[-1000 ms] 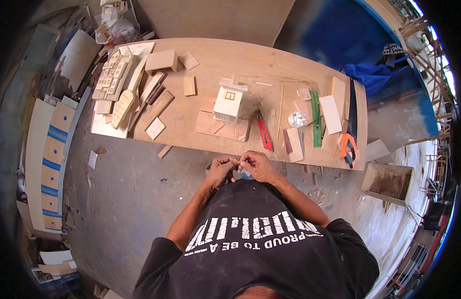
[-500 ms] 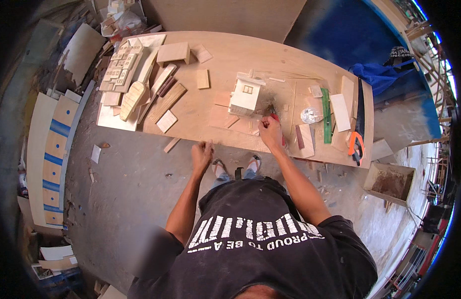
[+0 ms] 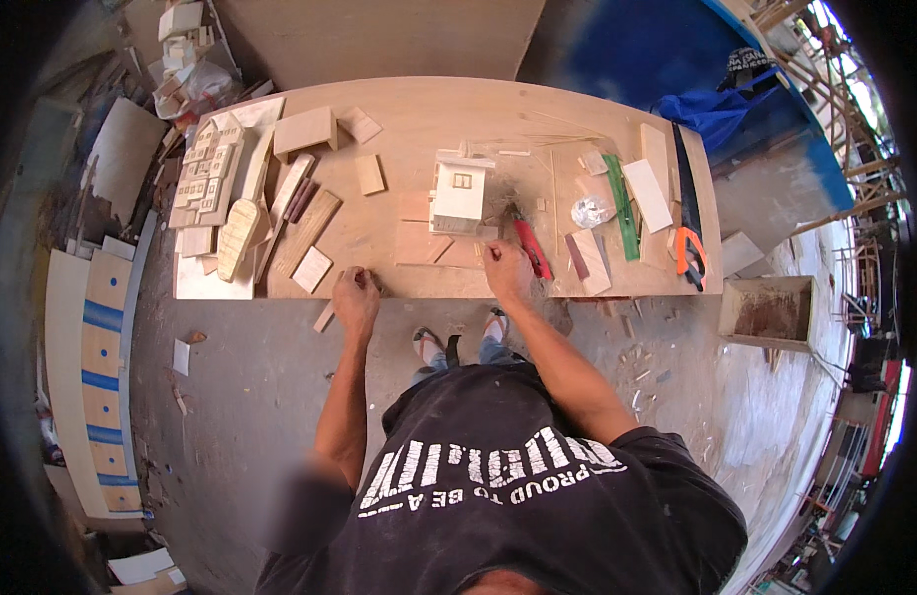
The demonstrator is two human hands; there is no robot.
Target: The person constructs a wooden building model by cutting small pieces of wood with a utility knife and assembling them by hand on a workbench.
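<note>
I stand at a long plywood table (image 3: 419, 114). My left hand (image 3: 356, 296) rests with curled fingers on the table's front edge, next to a small square wood offcut (image 3: 311, 269). My right hand (image 3: 505, 268) lies on the tabletop, fingers pinched at a tiny pale bit too small to identify. It sits just below a small white model house (image 3: 458, 193) and beside a red utility knife (image 3: 530, 248). Flat thin wood sheets (image 3: 424, 243) lie between my two hands.
A model facade with window cut-outs (image 3: 205, 174) and several wood strips lie at the table's left. A green ruler (image 3: 622, 203), orange-handled pliers (image 3: 688, 253) and a crumpled clear bag (image 3: 589, 210) lie right. A wooden box (image 3: 771, 312) stands on the floor.
My hands were together in front of my chest a second ago. Both have reached forward: the right to the tabletop by the knife, the left to the table's front edge.
</note>
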